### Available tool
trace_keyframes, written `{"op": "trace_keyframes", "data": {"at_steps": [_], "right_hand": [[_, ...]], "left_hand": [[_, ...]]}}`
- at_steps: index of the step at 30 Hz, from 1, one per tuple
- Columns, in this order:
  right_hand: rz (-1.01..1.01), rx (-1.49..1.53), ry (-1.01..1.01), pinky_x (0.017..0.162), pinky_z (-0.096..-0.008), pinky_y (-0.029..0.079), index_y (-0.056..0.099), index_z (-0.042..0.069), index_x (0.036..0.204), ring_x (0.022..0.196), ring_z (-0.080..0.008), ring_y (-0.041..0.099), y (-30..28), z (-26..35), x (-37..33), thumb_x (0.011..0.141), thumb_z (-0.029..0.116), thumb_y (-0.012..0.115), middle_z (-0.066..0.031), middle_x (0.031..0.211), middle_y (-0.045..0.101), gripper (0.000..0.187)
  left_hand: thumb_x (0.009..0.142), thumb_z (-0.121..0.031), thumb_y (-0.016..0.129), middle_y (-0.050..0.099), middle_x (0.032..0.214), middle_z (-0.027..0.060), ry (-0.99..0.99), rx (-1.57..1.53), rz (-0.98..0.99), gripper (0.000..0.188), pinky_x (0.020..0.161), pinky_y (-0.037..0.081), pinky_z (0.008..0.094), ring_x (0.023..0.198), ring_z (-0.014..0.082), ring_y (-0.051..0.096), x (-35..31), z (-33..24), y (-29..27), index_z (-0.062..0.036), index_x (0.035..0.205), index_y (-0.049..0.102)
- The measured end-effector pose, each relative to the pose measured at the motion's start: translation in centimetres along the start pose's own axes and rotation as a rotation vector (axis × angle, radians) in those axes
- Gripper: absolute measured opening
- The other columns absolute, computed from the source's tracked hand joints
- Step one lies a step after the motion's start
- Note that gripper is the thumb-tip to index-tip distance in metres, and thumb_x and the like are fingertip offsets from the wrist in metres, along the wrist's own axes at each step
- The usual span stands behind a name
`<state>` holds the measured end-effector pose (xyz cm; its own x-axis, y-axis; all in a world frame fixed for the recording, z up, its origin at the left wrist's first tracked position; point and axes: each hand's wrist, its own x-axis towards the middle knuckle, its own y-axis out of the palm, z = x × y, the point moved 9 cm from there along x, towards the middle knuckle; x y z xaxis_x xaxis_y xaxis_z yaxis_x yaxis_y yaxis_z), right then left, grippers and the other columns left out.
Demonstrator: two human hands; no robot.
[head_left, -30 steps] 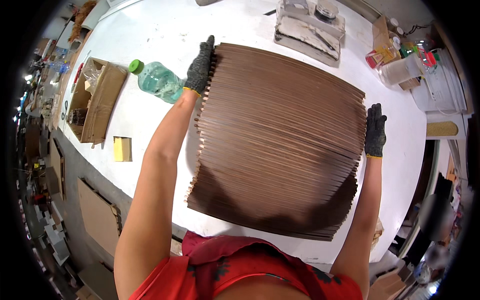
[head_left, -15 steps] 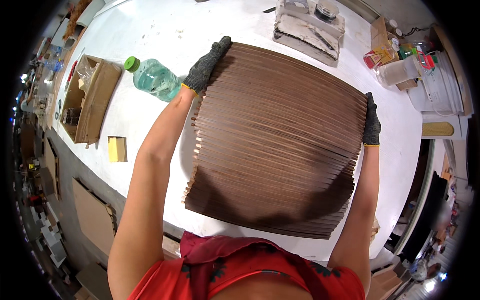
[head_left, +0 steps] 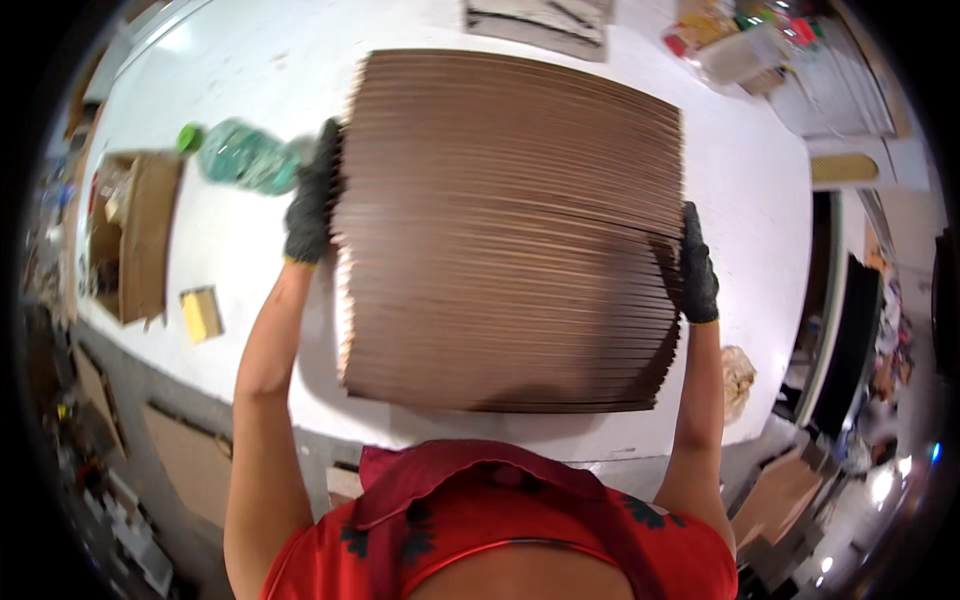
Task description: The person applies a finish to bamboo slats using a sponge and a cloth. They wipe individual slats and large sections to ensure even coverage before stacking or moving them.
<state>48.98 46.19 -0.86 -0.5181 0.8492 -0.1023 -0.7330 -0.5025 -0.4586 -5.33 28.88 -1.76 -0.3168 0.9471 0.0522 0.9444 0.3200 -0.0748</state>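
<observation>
A broad row of dark brown wooden slats (head_left: 510, 230) lies side by side on the white table (head_left: 760, 260) before me. My left hand (head_left: 314, 200), in a dark grey knit glove, presses its stretched fingers along the left ends of the slats. Against the right ends rests my right hand (head_left: 698, 265), gloved the same way, its fingers straight and pointing away from me. The slat ends form uneven, stepped edges at both sides, paler on the left. A thin dark gap runs between some slats at the right. Both palms are hidden.
Left of my left hand lies a green-capped clear bottle (head_left: 245, 157), beside an open cardboard box (head_left: 150, 235). A yellow sponge (head_left: 201, 314) sits nearer me. At the back are a stained whitish block (head_left: 540, 25) and a white bucket (head_left: 830, 90). Crumpled tan material (head_left: 738, 382) lies right.
My left hand has slid nearer along the left ends, and my right hand has also come nearer. The slats sit straighter and less skewed. The whole view has shifted.
</observation>
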Motion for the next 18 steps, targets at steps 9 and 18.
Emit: {"op": "trace_keyframes", "data": {"at_steps": [9,18], "right_hand": [[-0.091,0.149,-0.023,0.119,-0.0384,0.019,0.017,0.007,0.156,0.147,-0.0236,0.023,1.5,0.3,0.2,0.106,0.046,0.017,-0.0084,0.161,0.021,0.063],[-0.142,0.560,0.045,0.122,-0.0404,0.010,0.018,0.006,0.155,0.148,-0.0265,0.021,-1.3,-3.8,-13.1,0.105,0.050,0.018,-0.0114,0.162,0.018,0.067]], "left_hand": [[0.106,-0.017,0.033,0.045,0.145,0.0067,0.109,0.367,0.032,0.052,0.095,0.045,0.0295,0.100,0.0149,0.054,0.7,-2.2,0.8,-0.0167,0.157,0.021],[0.096,-0.070,0.020,0.027,0.158,0.0092,-0.079,-0.161,0.133,0.088,0.118,0.019,0.0320,0.143,0.0202,0.027,-8.5,-2.9,1.1,-0.0047,0.155,0.021]]}}
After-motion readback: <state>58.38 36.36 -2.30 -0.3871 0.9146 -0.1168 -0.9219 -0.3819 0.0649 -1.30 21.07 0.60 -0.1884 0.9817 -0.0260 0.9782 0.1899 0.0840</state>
